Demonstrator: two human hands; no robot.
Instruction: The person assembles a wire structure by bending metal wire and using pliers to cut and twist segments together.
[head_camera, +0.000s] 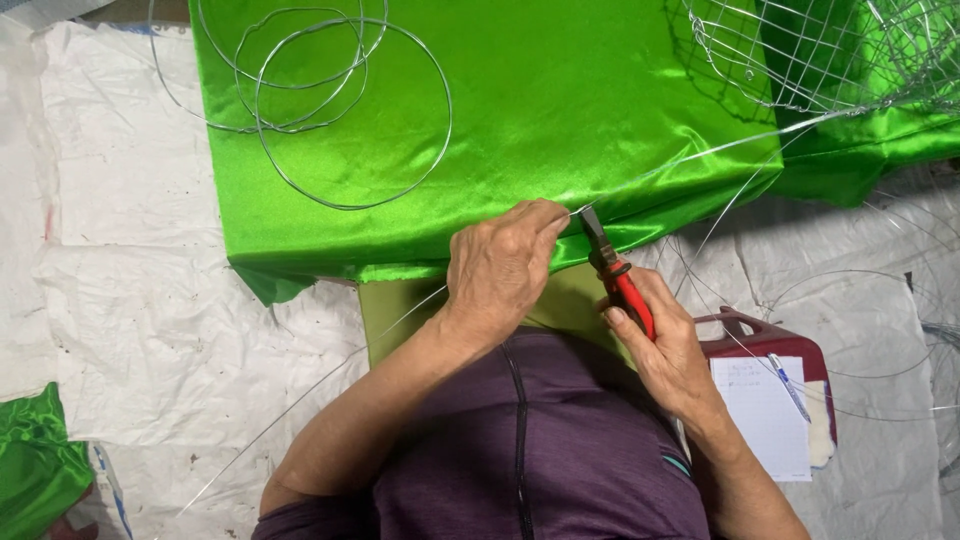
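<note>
My left hand (505, 265) pinches a thin steel wire (690, 155) at the front edge of a table draped in shiny green cloth (540, 100). The wire runs from the upper right down under my hand and off to the lower left. My right hand (665, 345) grips red-handled pliers (612, 270), whose dark jaws meet the wire just right of my left fingertips. Both hands sit close together above my lap in a purple shirt.
Loose wire hoops (330, 100) lie on the green cloth at the upper left. A wire mesh frame (820, 50) stands at the upper right. A red clipboard with paper and a pen (770, 400) lies on the white sheeting to my right. More wire loops (880, 330) lie on the floor.
</note>
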